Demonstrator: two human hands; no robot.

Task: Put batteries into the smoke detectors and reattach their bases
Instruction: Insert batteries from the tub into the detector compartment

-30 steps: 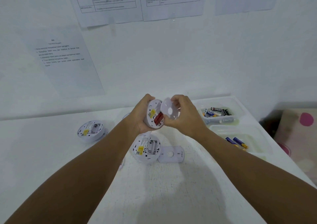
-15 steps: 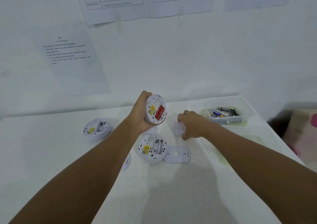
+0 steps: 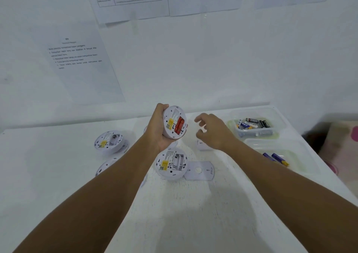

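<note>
My left hand grips a white round smoke detector above the table, its back facing me with red batteries in the compartment. My right hand hovers to its right, fingers apart and empty, just above a white base plate lying on the table. A second detector lies back-up below, its battery compartment empty, beside another base plate. A third detector sits to the left.
A clear tub of mixed batteries stands at the back right. A nearer tray holds purple batteries. Another base plate peeks out beside my left forearm. The wall carries printed sheets. The table's right edge is close.
My right hand took the base plate off the held detector, set it on the table and has now lifted away open. The left hand keeps the detector raised.
</note>
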